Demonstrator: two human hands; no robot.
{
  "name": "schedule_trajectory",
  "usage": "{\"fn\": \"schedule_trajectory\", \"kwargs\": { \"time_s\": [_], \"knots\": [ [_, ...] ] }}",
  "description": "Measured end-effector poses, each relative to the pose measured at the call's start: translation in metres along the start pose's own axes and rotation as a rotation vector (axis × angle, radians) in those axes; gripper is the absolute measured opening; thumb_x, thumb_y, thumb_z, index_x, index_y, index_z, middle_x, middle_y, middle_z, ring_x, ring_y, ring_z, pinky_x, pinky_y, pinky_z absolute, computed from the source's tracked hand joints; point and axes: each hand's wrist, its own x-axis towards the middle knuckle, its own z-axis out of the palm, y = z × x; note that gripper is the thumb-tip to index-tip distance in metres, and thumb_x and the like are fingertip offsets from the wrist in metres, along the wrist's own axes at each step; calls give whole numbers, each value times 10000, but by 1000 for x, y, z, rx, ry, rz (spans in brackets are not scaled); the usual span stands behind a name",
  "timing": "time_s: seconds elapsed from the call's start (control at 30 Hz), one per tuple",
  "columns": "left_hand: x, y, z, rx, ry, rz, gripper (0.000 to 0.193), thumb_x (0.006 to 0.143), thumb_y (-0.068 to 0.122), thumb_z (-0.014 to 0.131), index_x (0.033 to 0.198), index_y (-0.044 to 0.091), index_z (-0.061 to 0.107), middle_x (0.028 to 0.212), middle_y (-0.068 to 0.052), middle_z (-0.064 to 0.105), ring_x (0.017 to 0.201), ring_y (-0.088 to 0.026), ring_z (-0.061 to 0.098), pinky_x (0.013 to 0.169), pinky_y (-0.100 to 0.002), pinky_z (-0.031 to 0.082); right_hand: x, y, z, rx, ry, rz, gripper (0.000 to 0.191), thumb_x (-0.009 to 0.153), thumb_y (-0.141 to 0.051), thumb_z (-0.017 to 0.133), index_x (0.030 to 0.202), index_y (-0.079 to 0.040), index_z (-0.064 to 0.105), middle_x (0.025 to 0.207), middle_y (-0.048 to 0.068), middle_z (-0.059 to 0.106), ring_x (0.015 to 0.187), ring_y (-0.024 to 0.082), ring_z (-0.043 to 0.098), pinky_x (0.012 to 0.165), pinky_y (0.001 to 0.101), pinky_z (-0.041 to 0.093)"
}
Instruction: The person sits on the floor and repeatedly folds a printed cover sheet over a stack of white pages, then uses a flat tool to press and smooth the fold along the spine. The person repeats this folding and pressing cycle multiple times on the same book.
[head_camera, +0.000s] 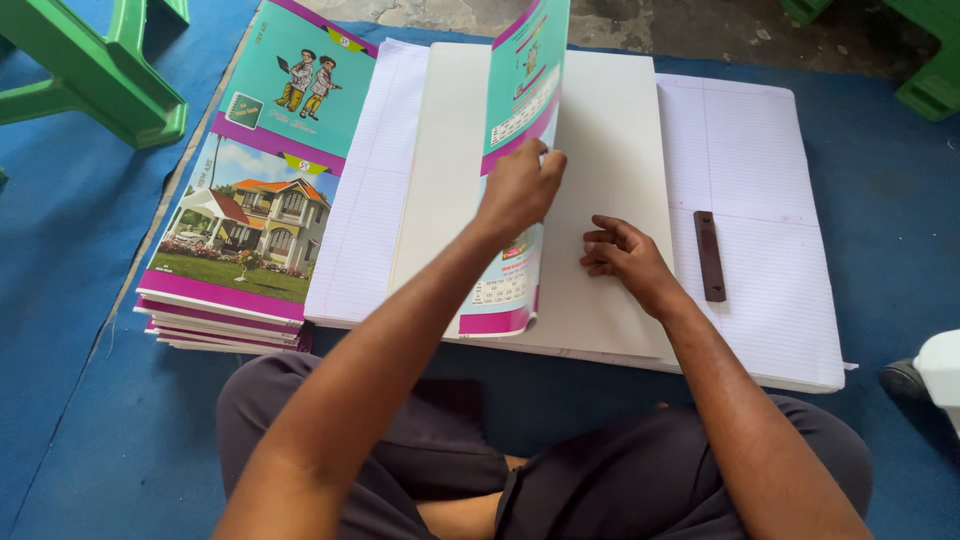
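Printed cover sheet (520, 110), teal and magenta, stands lifted on edge over a blank white board (610, 150) atop ruled paper sheets (760, 180). Left hand (520, 190) has its grip clamped on the cover; right hand (625, 255), fingers curled, presses the board. Dark flat bar (709, 255) lies beside it; stacked covers (250, 230) lie left.

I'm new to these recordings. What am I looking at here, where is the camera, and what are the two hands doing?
There is no machine: a person sits cross-legged on a blue mat, filmed by a camera on their own head looking down. The left hand lifts a teal and magenta printed cover, standing it up on edge. The right hand rests with curled fingers on a blank white sheet, which lies on ruled paper sheets. A dark flat bar lies on those. A stack of covers sits to the left.
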Motion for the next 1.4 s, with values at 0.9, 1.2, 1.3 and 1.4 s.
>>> {"fn": "schedule_trajectory", "kwargs": {
  "time_s": [0.9,1.2,1.3,1.4],
  "knots": [
    [29,-73,-166,395,287,-115,472,871,92,517,1335,61,595,1193,-250,683,1114,-407,663,982,-504,488,-5,-4,-5,-96,35,-9,696,886,-167,672,1490,61,414,1273,140,616,998,189,708,828,291,609],
    [23,-119,-216,398,427,-74,535,853,58,508,1380,60,597,1275,-249,651,1189,-411,612,1040,-487,446,-11,-5,-11,-96,37,11,658,904,-145,652,1488,51,422,1277,136,616,1005,199,708,837,295,607],
    [22,-126,-238,407,447,-80,532,837,53,507,1356,64,620,1283,-245,647,1194,-412,604,1041,-479,443,-10,-6,-12,-90,36,8,651,906,-150,652,1487,45,431,1274,136,620,1008,203,710,838,298,610],
    [18,-136,-255,453,466,-57,518,840,59,526,1347,57,632,1272,-254,649,1185,-423,602,1031,-484,445,-12,-5,-15,-82,36,8,645,911,-149,651,1487,42,433,1275,135,619,1010,204,708,840,301,606]
  ]
}}
